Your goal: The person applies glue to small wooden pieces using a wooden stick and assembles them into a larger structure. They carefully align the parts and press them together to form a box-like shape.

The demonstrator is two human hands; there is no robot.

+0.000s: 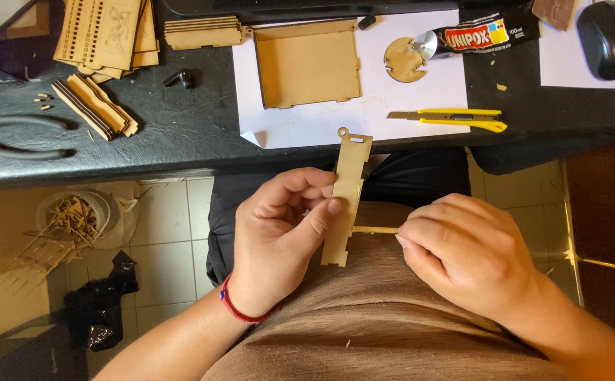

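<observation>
Held upright at the centre of the frame, just below the desk edge and over the lap: a long, flat, pale laser-cut plywood strip (348,197) with a small round eyelet at its top and notched tabs at its foot. Pinched along its left edge by the left hand (279,236), thumb pressed on the face and fingers curled behind, probably to keep the flat side turned toward the eye and steady. Closed around a thin pale wooden stick (376,229) at centre right, the right hand (466,257), fingertips bunched tight on the stick's end, the stick lying level and meeting the strip's right edge low down; whether seated in a slot could not be told. Laid out within reach along the top of the frame, on a white paper sheet (307,127) over the dark desk (180,134): a shallow open plywood tray (307,63), a round notched plywood disc (403,60) and a yellow utility knife (449,118). At upper left, red-handled pliers (11,137).
</observation>
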